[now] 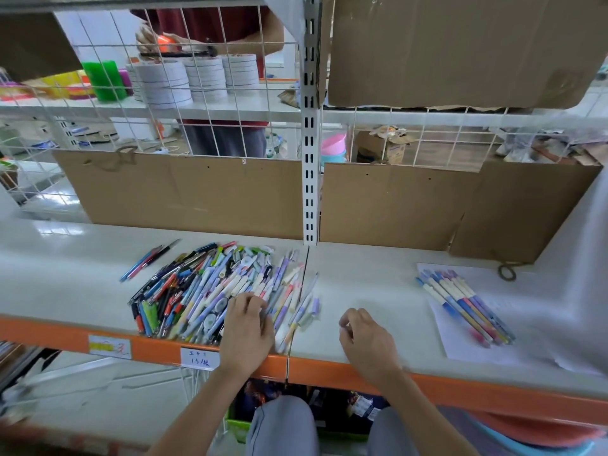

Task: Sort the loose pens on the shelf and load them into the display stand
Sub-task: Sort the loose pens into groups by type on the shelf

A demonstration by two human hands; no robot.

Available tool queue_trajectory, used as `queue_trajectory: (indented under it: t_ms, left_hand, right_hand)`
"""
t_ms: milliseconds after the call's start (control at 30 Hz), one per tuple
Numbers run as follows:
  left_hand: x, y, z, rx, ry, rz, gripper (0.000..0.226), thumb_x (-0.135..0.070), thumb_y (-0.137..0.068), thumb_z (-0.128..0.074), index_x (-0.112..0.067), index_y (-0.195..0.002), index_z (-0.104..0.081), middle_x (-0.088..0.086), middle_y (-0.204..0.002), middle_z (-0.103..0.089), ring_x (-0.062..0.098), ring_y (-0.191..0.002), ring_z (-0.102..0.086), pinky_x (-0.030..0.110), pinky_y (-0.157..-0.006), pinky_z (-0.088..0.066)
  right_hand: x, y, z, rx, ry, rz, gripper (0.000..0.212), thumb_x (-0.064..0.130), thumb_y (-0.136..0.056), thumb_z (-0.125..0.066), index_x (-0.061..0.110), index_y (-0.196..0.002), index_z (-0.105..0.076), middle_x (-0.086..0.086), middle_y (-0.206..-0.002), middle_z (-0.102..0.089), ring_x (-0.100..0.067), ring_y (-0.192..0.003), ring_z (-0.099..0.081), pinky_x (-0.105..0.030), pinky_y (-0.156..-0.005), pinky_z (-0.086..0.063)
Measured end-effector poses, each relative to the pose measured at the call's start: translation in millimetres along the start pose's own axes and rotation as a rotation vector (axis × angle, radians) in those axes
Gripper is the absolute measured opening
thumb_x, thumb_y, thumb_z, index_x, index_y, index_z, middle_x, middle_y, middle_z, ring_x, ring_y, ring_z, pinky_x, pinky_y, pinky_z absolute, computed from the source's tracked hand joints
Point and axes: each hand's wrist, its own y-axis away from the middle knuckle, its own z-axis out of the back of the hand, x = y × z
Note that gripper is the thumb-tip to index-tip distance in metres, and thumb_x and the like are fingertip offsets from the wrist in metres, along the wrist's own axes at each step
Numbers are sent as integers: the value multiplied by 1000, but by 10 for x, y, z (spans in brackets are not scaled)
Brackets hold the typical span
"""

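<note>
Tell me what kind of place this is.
Probably a stationery shop or its stockroom: a retail shelf with a handwritten price tag, a pen pile, and stacked tape rolls behind wire mesh.
</note>
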Motion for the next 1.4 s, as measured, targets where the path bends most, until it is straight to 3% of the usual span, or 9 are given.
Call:
queue_trajectory:
  t_ms: [167, 400, 667, 800, 933, 1067, 1233, 1400]
  left_hand:
    - [-18, -27, -7, 23, -19, 80, 4, -12, -84, -63, -9, -85, -61, 3, -98, -44, 15, -93, -39, 32, -80, -47]
    - [-63, -46, -7, 83, -48, 140, 12, -23, -88, -57, -13, -94, -61, 0, -106, -37, 15, -103, -39, 31, -92, -45]
    - [-32, -68, 43, 127, -140, 86, 23, -22, -98, -41, -13, -99, -62, 3, -107, -41, 16, -100, -35, 28, -92, -38]
    - [37, -140, 78, 146, -173, 78, 14, -15, -95, -47, -16, -97, -60, -2, -101, -38, 13, -99, -35, 21, -86, -37]
    - [0, -322, 77, 139, -259, 82, 14, -27, -93, -51, -17, -92, -61, 0, -97, -42, 15, -95, -39, 21, -77, -36]
    - [-109, -531, 32, 190, -354, 85, 26, -38, -92, -50, -16, -93, -64, 3, -101, -50, 19, -99, -46, 28, -82, -43]
    - [-239, -779, 40, 373, -495, 159, 37, -46, -89, -53, -12, -74, -51, 8, -110, -48, 24, -105, -49, 33, -84, -42]
    - [-207, -751, 112, 422, -457, 178, 44, -47, -87, -57, -16, -60, -41, 7, -105, -49, 23, -99, -49, 32, -80, -40]
  right_hand:
    - [-25, -10, -16, -19, -30, -20, 19, 25, -97, -37, 21, -110, -50, 5, -112, -52, -16, -93, -59, -27, -79, -45]
    - [-59, -17, -41, -33, -65, -31, 16, 24, -97, -39, 21, -108, -50, 6, -109, -53, -16, -92, -59, -28, -78, -45]
    - [-62, -26, -31, -48, -108, -41, 14, 23, -96, -42, 21, -104, -52, 5, -105, -56, -17, -90, -58, -28, -78, -43]
    - [-42, -21, -14, -40, -101, -40, 15, 25, -96, -41, 22, -106, -51, 4, -108, -56, -18, -93, -58, -28, -80, -42]
    - [-11, -2, -5, -25, -87, -49, 15, 25, -96, -40, 21, -106, -50, 4, -110, -55, -20, -95, -58, -30, -81, -44]
    - [3, 5, 3, -26, -72, -62, 15, 24, -95, -39, 21, -106, -50, 3, -111, -55, -20, -96, -59, -30, -81, -44]
    - [24, 15, 17, -28, -62, -63, 16, 24, -95, -38, 21, -106, -49, 4, -109, -56, -19, -93, -59, -30, -80, -46]
    - [27, 9, 24, -27, -57, -65, 15, 24, -95, -38, 22, -105, -49, 5, -108, -56, -18, -93, -58, -28, -78, -44]
